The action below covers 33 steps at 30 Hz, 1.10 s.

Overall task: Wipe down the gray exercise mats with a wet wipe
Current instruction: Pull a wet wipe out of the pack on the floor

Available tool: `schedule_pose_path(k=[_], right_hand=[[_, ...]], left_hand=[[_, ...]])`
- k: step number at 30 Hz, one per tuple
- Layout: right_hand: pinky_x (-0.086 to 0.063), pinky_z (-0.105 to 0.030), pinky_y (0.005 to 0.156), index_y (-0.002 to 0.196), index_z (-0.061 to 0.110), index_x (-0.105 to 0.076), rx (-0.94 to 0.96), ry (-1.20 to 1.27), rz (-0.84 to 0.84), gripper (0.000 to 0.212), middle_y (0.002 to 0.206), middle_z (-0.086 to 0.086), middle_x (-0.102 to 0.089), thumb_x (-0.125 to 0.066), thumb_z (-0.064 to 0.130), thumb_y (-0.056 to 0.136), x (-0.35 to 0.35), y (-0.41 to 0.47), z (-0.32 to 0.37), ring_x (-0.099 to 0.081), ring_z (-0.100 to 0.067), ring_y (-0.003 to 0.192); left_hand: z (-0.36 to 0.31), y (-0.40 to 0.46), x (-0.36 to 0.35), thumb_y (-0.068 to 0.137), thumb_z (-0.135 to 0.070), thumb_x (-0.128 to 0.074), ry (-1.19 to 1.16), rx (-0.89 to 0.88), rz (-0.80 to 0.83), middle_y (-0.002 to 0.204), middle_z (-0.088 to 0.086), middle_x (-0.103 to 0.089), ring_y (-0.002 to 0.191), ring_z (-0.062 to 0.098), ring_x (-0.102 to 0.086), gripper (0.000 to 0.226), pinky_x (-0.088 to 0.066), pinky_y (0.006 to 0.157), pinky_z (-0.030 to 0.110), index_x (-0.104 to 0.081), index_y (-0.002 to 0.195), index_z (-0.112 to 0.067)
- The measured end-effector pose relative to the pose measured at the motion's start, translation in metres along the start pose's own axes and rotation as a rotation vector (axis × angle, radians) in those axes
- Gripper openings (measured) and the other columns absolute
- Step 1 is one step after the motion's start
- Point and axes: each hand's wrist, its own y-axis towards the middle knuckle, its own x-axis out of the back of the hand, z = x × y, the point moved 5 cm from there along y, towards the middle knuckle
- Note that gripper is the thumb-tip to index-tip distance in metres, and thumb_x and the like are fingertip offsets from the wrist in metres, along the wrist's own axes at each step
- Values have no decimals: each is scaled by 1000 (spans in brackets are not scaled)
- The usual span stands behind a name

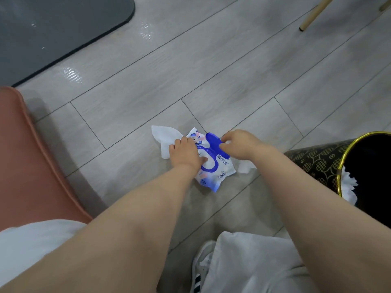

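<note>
Left hand (186,152) grips a white wet wipe (164,139) while its heel presses the blue-and-white soft plastic wipe pack (213,166) to the floor. Right hand (239,144) pinches the pack's blue flap lid (215,142), fingers curled on it.

Risks, judged: the wipe may tear, or drag a second sheet out, if the pack lifts under a weak hold; a white sheet edge (246,167) already shows at the pack's right side. A flap left unsealed would dry the remaining wipes. The floor looks glossy, so the pack could slide.

Surroundings, left to right: dark gray rounded-corner exercise mat (53,28) at upper left, well apart from the hands, not being wiped yet; salmon-pink padded cushion edge (25,149) at left; pale gray wood-grain plank floor (211,70) with bright reflections; tan furniture leg (315,13) at upper right; black patterned wastebasket with gold rim (317,159) at right, crumpled white paper inside.
</note>
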Motion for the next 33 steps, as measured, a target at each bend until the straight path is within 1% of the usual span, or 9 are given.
schedule_pose_path(k=[4,7,12,16,20,26,28,31,33], right_hand=[[-50,-32,83,108,21,-68,79,2,141,32,107,-3,-66,-44,21,87,-20,-4,19,-60,-24,98],[-42,-30,73,130,24,-50,121,-288,259,37,118,-6,-56,-41,23,93,-47,-8,26,-52,-25,90],[-37,-33,84,145,19,-25,121,-610,205,57,134,-6,-44,-49,23,94,-87,-16,29,-43,-27,126],[-35,-32,86,148,20,-22,70,-609,269,58,136,-5,-44,-46,25,95,-86,-15,32,-42,-27,128],[-44,-36,96,142,11,-44,99,-350,352,47,136,-21,-47,-45,16,95,-44,-27,51,-50,-34,123],[-43,-26,68,140,25,-33,153,368,-205,62,117,3,-51,-48,1,84,50,-36,71,-57,-23,100],[-42,-23,57,121,19,-43,132,626,-366,45,108,2,-57,-53,2,81,66,-46,69,-59,-19,87],[-41,-16,53,92,18,-60,169,829,-501,11,87,0,-68,-62,12,82,83,-66,69,-58,-7,65],[-45,-15,61,89,20,-69,241,911,-516,6,83,5,-70,-66,18,84,96,-76,72,-60,-4,68]], left_hand=[[9,8,2,93,-28,-56,-88,5,-69,125,3,-57,117,25,-48,33,-32,94,34,-58,125,-22],[31,15,12,95,-14,-46,-240,27,-98,125,1,-62,119,24,-52,35,-29,99,33,-64,122,-26],[61,20,41,97,-16,-52,-562,92,-191,139,3,-54,124,25,-53,35,-33,106,32,-60,131,-13],[51,15,68,96,-13,-52,-696,22,-211,130,-2,-59,119,15,-57,30,-37,96,18,-67,122,-15],[29,8,110,95,-6,-44,-716,-53,-213,128,1,-57,108,17,-59,32,-43,88,23,-68,115,-16],[7,1,189,88,3,-34,-670,-198,-81,109,-1,-66,79,10,-56,46,-39,59,13,-70,106,-18],[5,-4,211,89,4,-33,-663,-240,-50,97,-8,-64,74,1,-53,47,-36,53,7,-71,103,-21],[15,-13,237,94,1,-39,-644,-309,-92,95,-18,-59,81,-2,-54,44,-34,60,0,-72,107,-25],[22,-16,246,93,3,-40,-604,-379,-102,107,-16,-61,95,1,-57,47,-35,73,-1,-72,110,-27]])
